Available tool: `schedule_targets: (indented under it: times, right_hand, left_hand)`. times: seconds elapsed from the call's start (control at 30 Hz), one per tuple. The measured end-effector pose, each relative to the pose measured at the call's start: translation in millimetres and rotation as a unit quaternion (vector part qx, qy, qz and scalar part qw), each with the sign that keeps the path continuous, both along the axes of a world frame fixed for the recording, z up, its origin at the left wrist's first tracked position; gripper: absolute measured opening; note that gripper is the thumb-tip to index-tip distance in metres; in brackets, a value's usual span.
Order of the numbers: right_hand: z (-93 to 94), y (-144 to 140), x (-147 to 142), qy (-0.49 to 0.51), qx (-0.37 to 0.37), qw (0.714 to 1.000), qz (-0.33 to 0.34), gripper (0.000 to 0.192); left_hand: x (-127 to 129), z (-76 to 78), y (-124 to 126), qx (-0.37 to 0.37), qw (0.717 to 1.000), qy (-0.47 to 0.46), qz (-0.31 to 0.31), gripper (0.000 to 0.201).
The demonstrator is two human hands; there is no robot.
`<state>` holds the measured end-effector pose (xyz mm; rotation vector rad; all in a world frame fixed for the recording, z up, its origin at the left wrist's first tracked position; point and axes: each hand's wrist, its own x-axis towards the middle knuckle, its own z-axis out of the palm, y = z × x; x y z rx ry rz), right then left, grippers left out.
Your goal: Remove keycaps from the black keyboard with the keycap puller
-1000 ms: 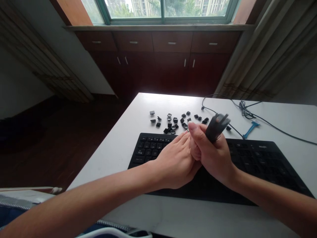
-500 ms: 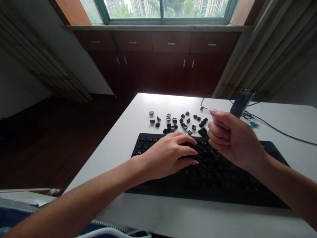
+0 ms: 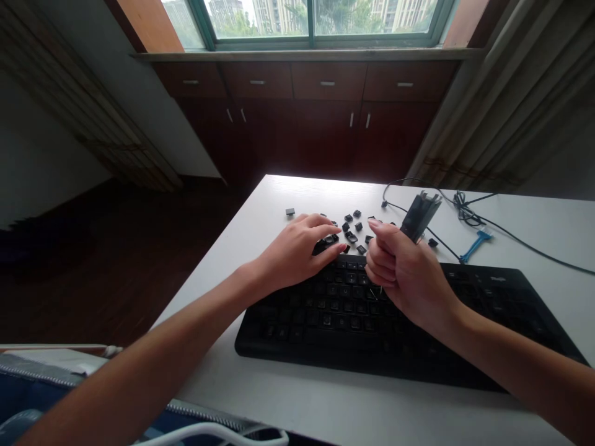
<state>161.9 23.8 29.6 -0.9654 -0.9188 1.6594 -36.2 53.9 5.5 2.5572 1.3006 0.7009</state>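
A black keyboard (image 3: 325,360) lies on the white table, with several of its keys stripped of their caps. Loose black keycaps (image 3: 352,237) are scattered behind its back edge. Over the left part of these reaches my left hand (image 3: 300,251), palm down, fingers apart, hiding some caps; nothing shows in its grasp. Above the keyboard, my right hand (image 3: 404,266) is closed around a keycap puller (image 3: 418,217). The puller's dark, pronged end sticks out above the fist, and thin wire tips show below it.
A blue brush (image 3: 474,244) lies behind the keyboard on the right, near a coiled black cable (image 3: 465,210). The white table (image 3: 232,229) ends on the left above a dark floor. Near the lower left is a blue bag (image 3: 28,393) with a zip.
My left hand has moved from over the keys back and left to the loose keycaps. My right hand, still holding the puller, has shifted left, uncovering the blue brush. The view has moved slightly.
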Motion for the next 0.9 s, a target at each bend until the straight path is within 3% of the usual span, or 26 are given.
schedule_targets:
  times: [0.17, 0.3, 0.5, 0.9]
  right_hand:
    - [-9.3, -1.4, -4.1, 0.021, 0.001, 1.000, -0.017, 0.052]
    - [-8.3, -3.8, -3.8, 0.066, 0.024, 0.997, -0.038, 0.051]
    - [-4.6, -5.0, -10.4, 0.031, 0.022, 0.998, -0.057, 0.051]
    - [-2.9, -5.5, -15.1, 0.042, 0.027, 0.996, -0.078, 0.048]
  left_hand:
    - [21.5, 12.2, -37.0, -0.043, 0.996, 0.033, -0.070, 0.048]
    - [34.5, 9.8, -60.6, -0.071, 0.986, 0.098, -0.113, 0.071]
    - [34.7, 0.0, -58.3, -0.067, 0.989, 0.076, -0.110, 0.080]
    - [33.2, -0.3, -58.3, -0.076, 0.992, 0.051, -0.083, 0.066]
